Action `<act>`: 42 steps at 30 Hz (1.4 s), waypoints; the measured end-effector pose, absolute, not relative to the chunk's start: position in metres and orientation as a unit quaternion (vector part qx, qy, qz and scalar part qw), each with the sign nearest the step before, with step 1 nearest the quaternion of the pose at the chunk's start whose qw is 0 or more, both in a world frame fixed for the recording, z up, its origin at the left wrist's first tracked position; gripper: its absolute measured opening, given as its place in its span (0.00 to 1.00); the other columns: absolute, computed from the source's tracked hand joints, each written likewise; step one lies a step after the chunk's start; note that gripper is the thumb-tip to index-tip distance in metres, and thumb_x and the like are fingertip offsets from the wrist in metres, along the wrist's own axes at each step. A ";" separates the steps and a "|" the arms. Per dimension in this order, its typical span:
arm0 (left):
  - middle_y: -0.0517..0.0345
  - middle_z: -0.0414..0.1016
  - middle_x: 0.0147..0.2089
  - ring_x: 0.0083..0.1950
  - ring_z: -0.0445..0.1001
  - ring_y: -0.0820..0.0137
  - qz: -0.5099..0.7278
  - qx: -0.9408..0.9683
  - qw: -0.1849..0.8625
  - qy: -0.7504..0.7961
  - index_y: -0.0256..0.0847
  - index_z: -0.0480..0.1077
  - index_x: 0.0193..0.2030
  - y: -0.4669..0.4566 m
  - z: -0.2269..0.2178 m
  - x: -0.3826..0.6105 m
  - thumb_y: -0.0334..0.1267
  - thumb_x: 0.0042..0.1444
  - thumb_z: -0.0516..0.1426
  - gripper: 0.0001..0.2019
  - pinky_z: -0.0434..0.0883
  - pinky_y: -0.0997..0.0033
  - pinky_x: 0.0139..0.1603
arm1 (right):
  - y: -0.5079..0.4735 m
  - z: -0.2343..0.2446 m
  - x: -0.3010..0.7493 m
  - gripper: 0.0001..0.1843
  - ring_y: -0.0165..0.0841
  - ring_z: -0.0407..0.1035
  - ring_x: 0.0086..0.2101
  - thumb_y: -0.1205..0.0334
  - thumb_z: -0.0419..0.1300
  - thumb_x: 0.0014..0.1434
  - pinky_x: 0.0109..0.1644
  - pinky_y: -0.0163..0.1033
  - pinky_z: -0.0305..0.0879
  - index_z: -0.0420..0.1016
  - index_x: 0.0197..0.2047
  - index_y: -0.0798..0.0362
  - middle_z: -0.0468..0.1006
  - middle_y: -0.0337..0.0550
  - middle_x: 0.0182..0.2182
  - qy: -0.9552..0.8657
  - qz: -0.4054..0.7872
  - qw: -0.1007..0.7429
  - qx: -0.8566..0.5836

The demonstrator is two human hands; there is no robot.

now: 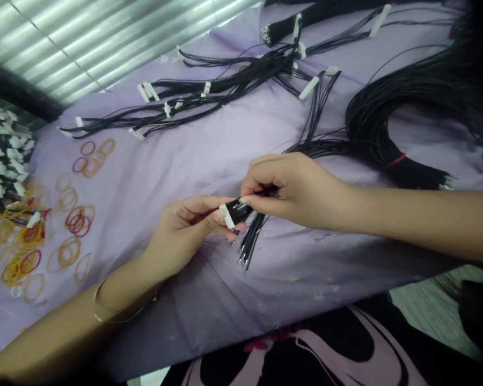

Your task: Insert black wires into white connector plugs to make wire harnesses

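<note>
Left hand is clenching white connector, steadying it, while right hand is pinching black wire bundle close by; both grips closed.

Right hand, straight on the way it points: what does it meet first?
The right hand already pinches the black wires, so the first thing ahead is the white connector held in the left hand. It looks very close, though depth is hard to judge from this view.
</note>
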State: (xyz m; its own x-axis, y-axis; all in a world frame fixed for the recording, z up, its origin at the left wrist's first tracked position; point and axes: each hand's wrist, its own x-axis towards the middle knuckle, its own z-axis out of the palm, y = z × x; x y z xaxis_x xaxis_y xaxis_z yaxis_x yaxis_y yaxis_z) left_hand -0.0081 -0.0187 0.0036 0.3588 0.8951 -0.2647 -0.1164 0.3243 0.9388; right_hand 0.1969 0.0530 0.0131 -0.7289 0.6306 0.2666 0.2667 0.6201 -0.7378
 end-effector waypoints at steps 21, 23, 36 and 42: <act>0.58 0.78 0.42 0.41 0.78 0.71 0.375 0.450 0.675 0.449 0.47 0.76 0.46 -0.019 0.001 -0.008 0.32 0.61 0.55 0.11 0.76 0.76 0.43 | 0.047 0.015 0.194 0.04 0.21 0.62 0.27 0.68 0.60 0.55 0.30 0.29 0.56 0.74 0.30 0.59 0.71 0.35 0.25 -0.804 0.460 0.230 -0.298; 0.57 0.78 0.42 0.41 0.78 0.71 0.369 0.451 0.676 0.452 0.48 0.76 0.47 -0.020 0.001 -0.008 0.32 0.61 0.56 0.11 0.76 0.75 0.44 | 0.045 0.015 0.193 0.04 0.20 0.62 0.27 0.68 0.59 0.55 0.30 0.29 0.56 0.74 0.30 0.59 0.71 0.35 0.25 -0.799 0.470 0.224 -0.300; 0.61 0.77 0.44 0.42 0.78 0.71 0.433 0.407 0.699 0.398 0.48 0.72 0.48 -0.017 0.000 -0.005 0.29 0.62 0.54 0.11 0.76 0.76 0.42 | 0.053 0.008 0.197 0.05 0.23 0.63 0.32 0.68 0.56 0.60 0.37 0.30 0.59 0.72 0.37 0.61 0.71 0.41 0.30 -0.876 0.296 0.328 -0.196; 0.59 0.78 0.41 0.40 0.78 0.74 0.510 0.299 0.701 0.398 0.42 0.76 0.43 -0.015 0.009 -0.003 0.28 0.56 0.59 0.09 0.75 0.81 0.43 | 0.049 0.033 0.207 0.07 0.30 0.62 0.38 0.67 0.54 0.62 0.43 0.37 0.61 0.73 0.36 0.59 0.69 0.49 0.36 -0.892 0.167 0.364 -0.209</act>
